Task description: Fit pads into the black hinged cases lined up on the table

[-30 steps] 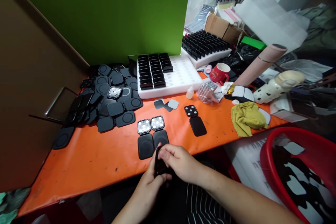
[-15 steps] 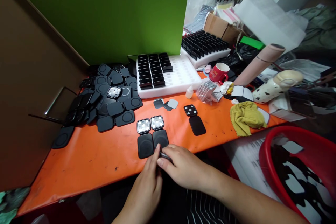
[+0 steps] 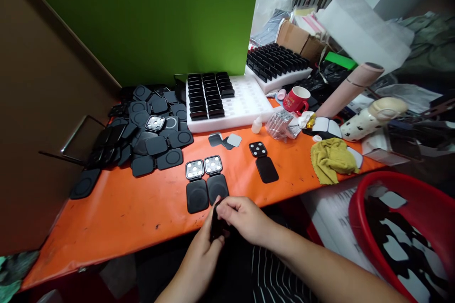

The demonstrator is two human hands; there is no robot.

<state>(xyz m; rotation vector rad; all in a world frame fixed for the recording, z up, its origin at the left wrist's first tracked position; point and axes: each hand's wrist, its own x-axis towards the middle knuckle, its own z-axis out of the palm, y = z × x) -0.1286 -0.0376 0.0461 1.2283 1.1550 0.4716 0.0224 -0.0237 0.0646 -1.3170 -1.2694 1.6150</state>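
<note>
The left hand (image 3: 204, 241) has its fingers and thumb clamped on a black piece (image 3: 214, 227), held on edge over the lap at the near edge of the orange table (image 3: 124, 218); the right hand (image 3: 245, 220) has its fingers curled together at the upper part of that piece, though whether they grip or only press cannot be told. Just beyond the fingertips lie two unfolded pads (image 3: 197, 196), side by side, their far halves showing pale discs, and to the right of the fingers lies another hinged pad (image 3: 267, 170). Straight beyond the fingers, at the back of the table, a white foam tray (image 3: 249, 99) holds black pieces upright in three rows at its left, the third row shorter, with bare slots at its right. Farther off and to the right, a second foam tray (image 3: 288, 80) is packed with similar upright black pieces. Well to the right of the fingers and lower than the table, a red basin (image 3: 428, 213) contains loose black and pale flat pieces, overlapping. Beyond the fingers to the right stand a small white bottle (image 3: 256, 125), a clear plastic wrap (image 3: 282, 125) around silvery pieces, and a red mug (image 3: 295, 100) whose contents are hidden. A heap of dark pads (image 3: 152, 123) spreads to the left of the fingers, farther back.
</note>
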